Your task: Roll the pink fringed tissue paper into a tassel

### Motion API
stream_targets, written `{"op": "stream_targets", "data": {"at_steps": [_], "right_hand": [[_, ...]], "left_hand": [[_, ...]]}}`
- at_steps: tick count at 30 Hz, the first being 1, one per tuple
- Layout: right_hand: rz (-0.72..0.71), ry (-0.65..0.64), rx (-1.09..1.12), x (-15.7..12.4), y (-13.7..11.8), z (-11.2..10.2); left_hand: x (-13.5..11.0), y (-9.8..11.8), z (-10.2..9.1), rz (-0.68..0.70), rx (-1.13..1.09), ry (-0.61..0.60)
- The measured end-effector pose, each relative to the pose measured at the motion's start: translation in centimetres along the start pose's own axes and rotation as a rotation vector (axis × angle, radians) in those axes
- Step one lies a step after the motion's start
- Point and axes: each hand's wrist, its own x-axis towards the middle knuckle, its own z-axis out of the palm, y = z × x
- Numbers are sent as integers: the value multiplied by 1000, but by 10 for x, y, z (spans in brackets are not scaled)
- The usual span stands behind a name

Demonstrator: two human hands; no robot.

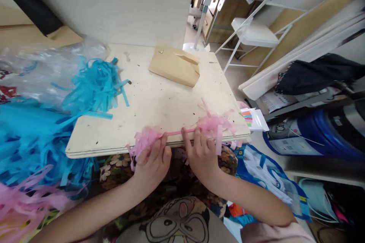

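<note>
A pink tissue-paper tassel [184, 132] lies along the front edge of the pale board table [165, 112]. Its middle is twisted into a thin cord, and loose fringe fans out at both ends. My left hand [154, 155] grips the cord near the left fringe, its fingers curled over it. On the other side, my right hand [202, 153] has its fingertips pressed on the cord beside the right fringe, with the index finger stretched toward the middle. Both thumbs are mostly hidden. A short span of twisted cord shows between the hands.
A brown paper packet [175, 65] lies toward the back of the table. Blue tissue fringe [95, 83] and clear plastic bags [48, 70] crowd the left, above more pink strips [31, 201]. A white folding chair [256, 32] and a blue drum [299, 133] stand at right.
</note>
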Motion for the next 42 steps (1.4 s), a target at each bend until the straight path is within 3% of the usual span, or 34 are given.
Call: {"op": "stream_targets", "data": {"at_steps": [11,18,22,31,36,42], "right_hand": [[18,19,76,-10,26,12],[31,125,144,-9,25,17],[51,171,169,-14,27,14],[-40,-27,257,-23,40,-14],[-30,115,195,-22,36,-2],[-129,220,129,-23,36,13]], "left_hand": [[1,3,-2,16,31,-38],[4,5,4,-47,6,35],[12,1,0,16,-22,71],[20,5,-15,145,20,-2],[19,6,-15,178,47,-23],[20,5,-17,195,72,-38]]}}
